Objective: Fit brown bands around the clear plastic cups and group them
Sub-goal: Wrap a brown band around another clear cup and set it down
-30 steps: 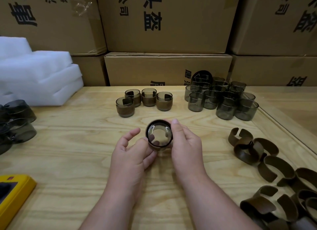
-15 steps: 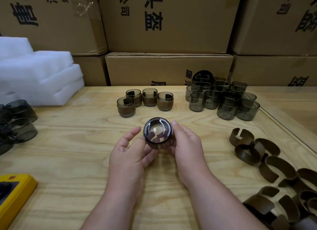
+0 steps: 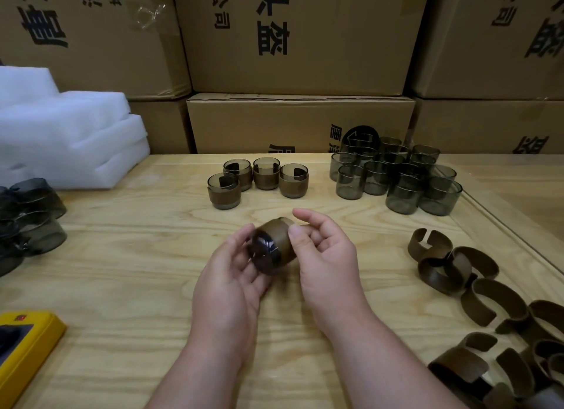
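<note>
— Stacked cardboard boxes (image 3: 299,36) wall off the far side of a pale wooden desk (image 3: 137,271). What's on it, from the left?

— White foam sheets (image 3: 67,140) at the far left, a few smoky bare cups (image 3: 33,222) at the left edge, and a yellow case (image 3: 24,347) at the near-left corner.

— And the middle?

— Four finished cups (image 3: 259,179), each wearing a brown band, stand grouped at the far centre. Nearer, the left hand (image 3: 235,280) cradles a tipped cup (image 3: 268,253), fingers curled under it. The right hand (image 3: 323,256) pinches the brown band (image 3: 280,234) wrapped on that cup, thumb pressing the band, the other fingers loosely curled behind.

— So which step is this?

— Seating the band, I'd say; it looks nearly on, though motion blur hides whether it sits square.

— On the right?

— A cluster of unbanded cups (image 3: 396,176) at the far right, and a heap of loose brown bands (image 3: 476,295) along the near-right edge.

— Next move?

— Likely snug the band, turn the cup upright, and set it just beside the four finished ones without knocking them.
</note>
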`<action>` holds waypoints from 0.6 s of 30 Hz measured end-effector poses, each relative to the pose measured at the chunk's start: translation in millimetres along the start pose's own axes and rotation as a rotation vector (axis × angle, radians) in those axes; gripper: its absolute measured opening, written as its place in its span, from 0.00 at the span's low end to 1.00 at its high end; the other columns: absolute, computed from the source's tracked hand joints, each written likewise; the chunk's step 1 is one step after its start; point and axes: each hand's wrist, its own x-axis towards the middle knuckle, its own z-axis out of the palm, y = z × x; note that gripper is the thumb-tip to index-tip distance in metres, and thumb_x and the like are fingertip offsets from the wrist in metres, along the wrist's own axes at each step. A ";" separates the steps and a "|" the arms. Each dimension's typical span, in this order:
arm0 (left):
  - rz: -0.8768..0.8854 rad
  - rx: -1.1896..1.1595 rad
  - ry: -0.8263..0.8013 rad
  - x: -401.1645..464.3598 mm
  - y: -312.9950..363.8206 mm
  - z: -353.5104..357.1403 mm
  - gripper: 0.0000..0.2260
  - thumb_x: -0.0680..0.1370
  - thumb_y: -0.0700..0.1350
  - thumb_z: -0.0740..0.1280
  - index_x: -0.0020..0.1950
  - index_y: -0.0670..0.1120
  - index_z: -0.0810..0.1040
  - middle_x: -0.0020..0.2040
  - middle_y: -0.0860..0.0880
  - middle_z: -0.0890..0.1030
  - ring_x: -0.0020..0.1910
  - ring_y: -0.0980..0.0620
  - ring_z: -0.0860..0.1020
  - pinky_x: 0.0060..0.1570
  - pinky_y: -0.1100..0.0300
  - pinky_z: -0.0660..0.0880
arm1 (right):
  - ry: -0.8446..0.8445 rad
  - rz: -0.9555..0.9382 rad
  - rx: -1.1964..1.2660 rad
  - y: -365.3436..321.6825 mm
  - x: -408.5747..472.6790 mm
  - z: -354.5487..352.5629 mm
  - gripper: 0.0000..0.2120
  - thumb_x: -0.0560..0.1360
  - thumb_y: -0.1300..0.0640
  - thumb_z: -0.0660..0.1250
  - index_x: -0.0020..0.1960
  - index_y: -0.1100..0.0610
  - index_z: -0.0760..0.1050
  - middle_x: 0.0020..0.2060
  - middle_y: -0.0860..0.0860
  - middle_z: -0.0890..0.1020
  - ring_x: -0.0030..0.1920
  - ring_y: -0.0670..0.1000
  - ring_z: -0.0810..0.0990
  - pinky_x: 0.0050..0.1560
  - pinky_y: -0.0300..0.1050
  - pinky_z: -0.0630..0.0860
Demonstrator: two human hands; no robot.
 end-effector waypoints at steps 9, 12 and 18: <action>0.111 0.189 -0.024 -2.1 -7.7 -1.8 0.12 0.80 0.37 0.69 0.61 0.49 0.81 0.56 0.47 0.87 0.56 0.45 0.85 0.57 0.48 0.79 | -0.040 -0.089 -0.092 0.6 -4.1 3.7 0.09 0.76 0.57 0.69 0.54 0.46 0.81 0.44 0.48 0.86 0.46 0.46 0.84 0.47 0.38 0.79; 0.141 0.119 0.011 -0.8 -7.1 -2.7 0.14 0.79 0.36 0.69 0.62 0.50 0.80 0.61 0.46 0.85 0.58 0.44 0.85 0.57 0.48 0.79 | -0.015 -0.112 -0.257 3.5 -4.7 4.1 0.11 0.71 0.48 0.70 0.54 0.43 0.79 0.51 0.44 0.83 0.52 0.44 0.82 0.54 0.43 0.79; 0.137 0.046 0.011 1.3 -6.1 -5.1 0.16 0.80 0.31 0.63 0.62 0.47 0.79 0.62 0.41 0.83 0.57 0.43 0.85 0.47 0.57 0.82 | -0.116 -0.105 -0.494 5.3 -6.6 5.3 0.05 0.74 0.48 0.74 0.45 0.48 0.81 0.49 0.42 0.79 0.50 0.41 0.80 0.52 0.39 0.77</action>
